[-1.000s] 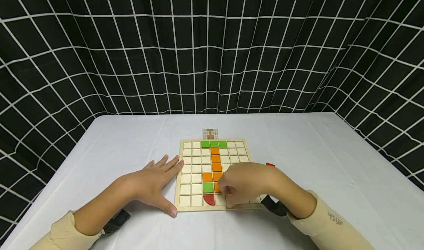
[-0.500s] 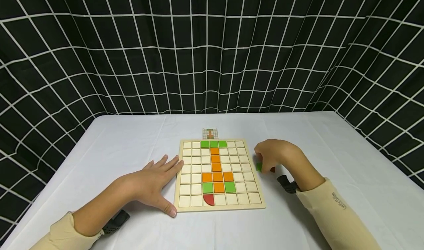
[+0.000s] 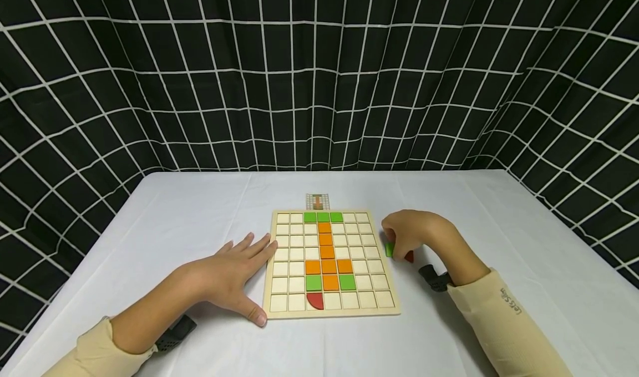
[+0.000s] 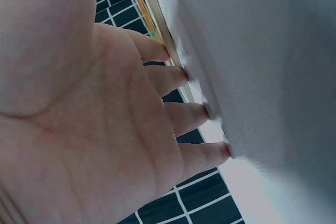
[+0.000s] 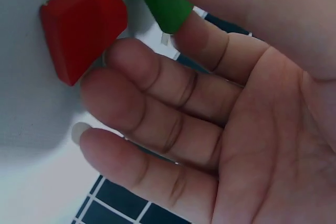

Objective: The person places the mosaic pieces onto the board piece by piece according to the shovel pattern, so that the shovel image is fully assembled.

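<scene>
A wooden grid board [image 3: 384, 310] bears several tiles: green tiles [image 3: 323, 217] along the far row, orange tiles [image 3: 326, 251] down the middle, and one red quarter-round tile [image 3: 315, 301] in the nearest row. My left hand [image 3: 224, 280] lies spread, fingertips [image 4: 178, 74] at the board's left edge. To the right of the board, my right hand [image 3: 411, 233] pinches a green tile [image 5: 165, 3] between thumb and index finger. Its other fingers curve loosely beside a loose red quarter-round tile [image 5: 84, 30] on the white cloth.
A small card with a grid pattern [image 3: 317, 202] lies just beyond the board's far edge. The table wears a white cloth [image 3: 199, 210], and a black curtain with white grid lines [image 3: 319, 88] surrounds its far side and flanks.
My right hand has left the board's lower right and moved out to the loose tiles. An orange tile and a green tile now show where it was. The left hand stays put.
</scene>
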`<state>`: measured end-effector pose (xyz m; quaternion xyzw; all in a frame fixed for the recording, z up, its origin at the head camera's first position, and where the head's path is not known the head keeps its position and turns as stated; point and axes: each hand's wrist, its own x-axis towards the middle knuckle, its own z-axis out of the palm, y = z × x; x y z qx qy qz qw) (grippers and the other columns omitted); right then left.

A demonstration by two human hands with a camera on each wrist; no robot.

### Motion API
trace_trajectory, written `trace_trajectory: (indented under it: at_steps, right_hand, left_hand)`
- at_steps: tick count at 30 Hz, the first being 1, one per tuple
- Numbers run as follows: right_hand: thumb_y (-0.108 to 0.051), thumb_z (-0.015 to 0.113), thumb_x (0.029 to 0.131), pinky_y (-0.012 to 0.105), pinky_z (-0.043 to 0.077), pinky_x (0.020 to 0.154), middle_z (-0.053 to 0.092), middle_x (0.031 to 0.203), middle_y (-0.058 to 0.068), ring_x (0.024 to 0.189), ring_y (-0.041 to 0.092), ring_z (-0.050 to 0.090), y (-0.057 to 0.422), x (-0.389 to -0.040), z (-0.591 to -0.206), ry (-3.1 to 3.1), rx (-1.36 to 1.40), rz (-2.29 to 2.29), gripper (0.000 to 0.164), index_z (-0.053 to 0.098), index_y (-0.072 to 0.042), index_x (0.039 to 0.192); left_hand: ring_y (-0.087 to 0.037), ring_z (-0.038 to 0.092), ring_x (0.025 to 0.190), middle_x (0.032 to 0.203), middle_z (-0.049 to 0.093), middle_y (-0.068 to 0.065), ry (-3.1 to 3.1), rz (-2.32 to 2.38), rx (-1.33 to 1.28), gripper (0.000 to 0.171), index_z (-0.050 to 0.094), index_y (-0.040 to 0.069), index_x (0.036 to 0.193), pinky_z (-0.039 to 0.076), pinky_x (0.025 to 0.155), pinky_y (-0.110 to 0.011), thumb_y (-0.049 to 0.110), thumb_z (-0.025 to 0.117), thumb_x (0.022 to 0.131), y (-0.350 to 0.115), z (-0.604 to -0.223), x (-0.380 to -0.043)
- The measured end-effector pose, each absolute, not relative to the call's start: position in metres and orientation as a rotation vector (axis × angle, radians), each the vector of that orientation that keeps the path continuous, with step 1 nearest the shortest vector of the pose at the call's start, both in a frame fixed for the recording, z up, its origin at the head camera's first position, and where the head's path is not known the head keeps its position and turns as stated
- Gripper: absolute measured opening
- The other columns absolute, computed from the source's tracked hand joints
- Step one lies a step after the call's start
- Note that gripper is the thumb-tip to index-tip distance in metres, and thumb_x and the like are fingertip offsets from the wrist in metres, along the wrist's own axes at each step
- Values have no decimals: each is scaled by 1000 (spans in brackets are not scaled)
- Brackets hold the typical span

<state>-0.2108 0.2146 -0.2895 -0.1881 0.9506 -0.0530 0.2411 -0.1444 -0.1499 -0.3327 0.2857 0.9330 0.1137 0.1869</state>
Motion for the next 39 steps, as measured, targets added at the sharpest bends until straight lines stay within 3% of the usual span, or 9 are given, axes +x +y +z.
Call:
trace_trajectory:
  at_steps: [5, 14, 23, 39]
  right_hand:
    - [-3, 80, 72, 28, 39, 61, 53, 75, 0, 69, 15, 50, 217, -213, -289, 2599, -578, -152, 25, 57, -12, 76]
    - [-2, 78, 79, 30, 45, 62, 59, 71, 0, 64, 15, 54, 219, -213, -282, 2557, -620, -224, 19, 61, -11, 74]
    - [3, 76, 78, 31, 48, 64, 62, 74, 0, 66, 15, 57, 218, -213, -281, 2530, -614, -295, 17, 68, -12, 82]
    - [-2, 75, 83, 31, 45, 65, 60, 73, -2, 69, 15, 54, 219, -209, -276, 2542, -642, -227, 15, 66, -13, 78]
  left_hand:
    - [-41, 4, 151, 167, 10, -13, 2622, 336, 815, 136, 17, 10, 162, 8, 115, -66, 81, 74, 60, -151, -332, -145]
    - [-39, 3, 151, 167, 9, -11, 2625, 322, 808, 136, 17, 10, 162, 8, 116, -64, 81, 75, 60, -151, -332, -145]
    - [-40, 4, 151, 167, 10, -12, 2627, 326, 806, 137, 18, 10, 162, 9, 115, -65, 81, 75, 59, -151, -332, -145]
    - [-40, 3, 151, 166, 10, -12, 2626, 325, 806, 136, 18, 10, 162, 8, 116, -65, 80, 75, 60, -151, -332, -145]
